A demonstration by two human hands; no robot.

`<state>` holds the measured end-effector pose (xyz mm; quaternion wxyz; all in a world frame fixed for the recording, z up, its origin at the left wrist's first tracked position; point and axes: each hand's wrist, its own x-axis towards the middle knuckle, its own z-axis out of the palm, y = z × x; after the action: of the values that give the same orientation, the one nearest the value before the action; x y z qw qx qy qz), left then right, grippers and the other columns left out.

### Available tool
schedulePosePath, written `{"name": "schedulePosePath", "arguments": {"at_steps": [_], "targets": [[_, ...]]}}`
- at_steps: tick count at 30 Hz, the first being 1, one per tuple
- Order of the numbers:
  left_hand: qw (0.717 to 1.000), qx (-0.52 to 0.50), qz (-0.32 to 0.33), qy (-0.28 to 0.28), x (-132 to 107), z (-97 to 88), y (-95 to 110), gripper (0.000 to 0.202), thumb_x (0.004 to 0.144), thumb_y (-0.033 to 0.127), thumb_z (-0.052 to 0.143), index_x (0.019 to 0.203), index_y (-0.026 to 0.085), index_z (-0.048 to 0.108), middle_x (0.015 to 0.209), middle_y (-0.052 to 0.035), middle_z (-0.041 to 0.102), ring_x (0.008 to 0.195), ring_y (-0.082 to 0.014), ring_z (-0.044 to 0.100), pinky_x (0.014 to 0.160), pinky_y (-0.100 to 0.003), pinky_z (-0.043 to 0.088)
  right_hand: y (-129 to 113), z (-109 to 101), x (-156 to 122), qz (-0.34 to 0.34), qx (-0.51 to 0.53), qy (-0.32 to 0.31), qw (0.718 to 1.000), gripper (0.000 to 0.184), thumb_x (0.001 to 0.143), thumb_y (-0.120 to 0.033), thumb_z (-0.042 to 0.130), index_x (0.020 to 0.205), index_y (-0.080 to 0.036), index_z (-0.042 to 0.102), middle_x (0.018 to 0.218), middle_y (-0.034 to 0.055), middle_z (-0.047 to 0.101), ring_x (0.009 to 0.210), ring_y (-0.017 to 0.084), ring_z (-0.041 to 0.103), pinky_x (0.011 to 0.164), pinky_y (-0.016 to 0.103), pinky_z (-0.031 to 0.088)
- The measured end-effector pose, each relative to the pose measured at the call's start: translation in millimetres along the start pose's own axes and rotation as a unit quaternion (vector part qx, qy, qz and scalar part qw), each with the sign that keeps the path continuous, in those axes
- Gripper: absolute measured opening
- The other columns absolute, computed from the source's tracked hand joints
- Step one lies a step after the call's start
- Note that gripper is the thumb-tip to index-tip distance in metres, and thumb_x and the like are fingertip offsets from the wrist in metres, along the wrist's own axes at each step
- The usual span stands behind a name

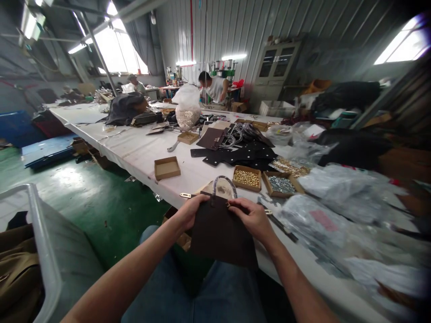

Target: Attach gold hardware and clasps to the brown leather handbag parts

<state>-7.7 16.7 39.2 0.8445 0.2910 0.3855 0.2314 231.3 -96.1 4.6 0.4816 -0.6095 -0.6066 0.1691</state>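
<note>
A dark brown bag panel [222, 237] with a curved, plastic-wrapped handle [225, 180] at its top hangs over my lap at the table edge. My left hand [192, 210] grips the panel's upper left corner. At the upper right, by the handle's end, my right hand [251, 217] pinches a small gold-coloured metal piece [229, 204] against the panel; its exact shape is too small to tell. Straps with gold metal ends [185, 195] stick out on both sides of the panel. Just beyond stand a box of gold fittings [247, 177] and a box of silver fittings [281, 184].
An open cardboard box [167, 168] sits on the white table [134, 148]. Black studded pieces [239, 154] are piled behind the boxes, and plastic bags [323, 220] cover the right side. A grey bin [63, 251] stands at my left. Another person [215, 87] works farther back.
</note>
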Motion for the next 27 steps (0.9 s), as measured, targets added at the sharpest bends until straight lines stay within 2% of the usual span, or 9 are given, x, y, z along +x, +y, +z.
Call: {"name": "schedulePosePath", "arguments": {"at_steps": [8,12,16,21,27], "targets": [[0.999,0.002,0.027,0.017,7.3,-11.6,-4.3,0.017,0.084,0.027,0.084,0.095,0.015,0.081,0.083,-0.0110,0.084,0.063,-0.0209,0.075,0.061,-0.029,0.061,-4.4,7.1,-0.2,-0.011,-0.020,-0.013,1.000,0.020,0.105,-0.044,0.077,0.117,-0.032,0.088,0.124,0.0060,0.087,0.117,0.032,0.081,0.111,0.052,0.063],[0.998,0.014,0.056,0.027,10.2,-14.5,-6.9,0.017,0.081,0.026,0.084,0.094,0.016,0.079,0.082,-0.0100,0.083,0.063,-0.0208,0.074,0.060,-0.030,0.060,-9.1,12.2,-0.8,-0.038,-0.046,-0.018,0.998,0.017,0.106,-0.040,0.076,0.115,-0.031,0.087,0.119,0.0069,0.086,0.111,0.031,0.081,0.103,0.050,0.064],[0.994,0.049,0.090,0.036,9.8,-14.2,-7.0,0.021,0.080,0.029,0.087,0.094,0.017,0.078,0.081,-0.0084,0.081,0.063,-0.0206,0.073,0.059,-0.029,0.058,-13.5,15.3,0.7,-0.068,-0.060,-0.033,0.995,0.017,0.106,-0.037,0.073,0.113,-0.030,0.087,0.116,0.0088,0.086,0.108,0.031,0.081,0.098,0.049,0.066],[0.989,0.074,0.124,0.002,7.2,-10.6,-5.2,0.021,0.081,0.031,0.087,0.095,0.019,0.077,0.082,-0.0066,0.080,0.066,-0.0191,0.073,0.060,-0.027,0.054,-17.1,15.7,5.4,-0.083,-0.078,-0.066,0.991,0.020,0.106,-0.031,0.069,0.110,-0.030,0.088,0.115,0.0088,0.084,0.106,0.030,0.081,0.096,0.047,0.067],[0.985,0.087,0.147,0.021,7.3,-9.6,-7.1,0.021,0.082,0.032,0.089,0.093,0.021,0.076,0.077,-0.0030,0.077,0.066,-0.0188,0.071,0.062,-0.027,0.053,-25.1,22.4,7.5,-0.082,-0.119,-0.081,0.986,0.022,0.104,-0.025,0.066,0.103,-0.028,0.088,0.110,0.0096,0.084,0.100,0.029,0.080,0.093,0.047,0.065]]}}
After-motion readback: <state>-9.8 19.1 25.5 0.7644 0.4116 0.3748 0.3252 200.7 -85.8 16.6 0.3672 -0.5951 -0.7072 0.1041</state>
